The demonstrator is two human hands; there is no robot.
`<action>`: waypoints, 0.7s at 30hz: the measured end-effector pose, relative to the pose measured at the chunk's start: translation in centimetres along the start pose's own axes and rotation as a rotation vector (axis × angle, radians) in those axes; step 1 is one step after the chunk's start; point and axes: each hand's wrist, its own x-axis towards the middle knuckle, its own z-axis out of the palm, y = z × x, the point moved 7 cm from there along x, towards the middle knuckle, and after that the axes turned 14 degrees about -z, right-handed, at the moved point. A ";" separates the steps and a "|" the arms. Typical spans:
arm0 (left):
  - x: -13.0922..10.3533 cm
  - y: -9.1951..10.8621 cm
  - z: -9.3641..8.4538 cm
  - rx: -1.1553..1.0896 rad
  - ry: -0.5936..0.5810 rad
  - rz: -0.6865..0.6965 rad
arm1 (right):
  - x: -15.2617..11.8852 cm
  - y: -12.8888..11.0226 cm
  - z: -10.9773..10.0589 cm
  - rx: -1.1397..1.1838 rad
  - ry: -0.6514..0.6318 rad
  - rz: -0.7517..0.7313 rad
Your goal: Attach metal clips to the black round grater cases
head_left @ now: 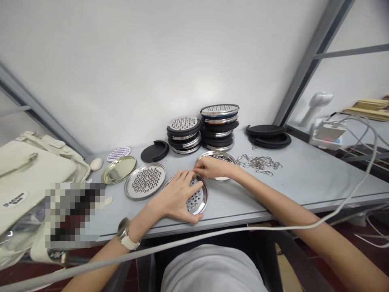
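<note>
The left hand lay spread over the grater disc. The right grip was pressed together at the disc's far rim.

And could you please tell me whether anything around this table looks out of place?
Nothing looks plainly damaged, but the white cable crosses in front of both forearms, where it might snag. The small metal pieces also lie in a loose heap, right of the right hand, unlike the stacked discs.
</note>
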 end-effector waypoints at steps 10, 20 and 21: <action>0.0 0.2 0.3 0.112 0.025 0.037 | 0.1 -0.2 0.0 -0.011 0.019 0.019; -0.4 0.0 -0.3 0.065 -0.039 0.059 | -0.1 -1.2 -0.4 -0.083 0.005 -0.072; -0.4 0.0 -0.2 0.066 -0.039 0.061 | -0.1 -1.3 -0.4 -0.090 0.002 -0.086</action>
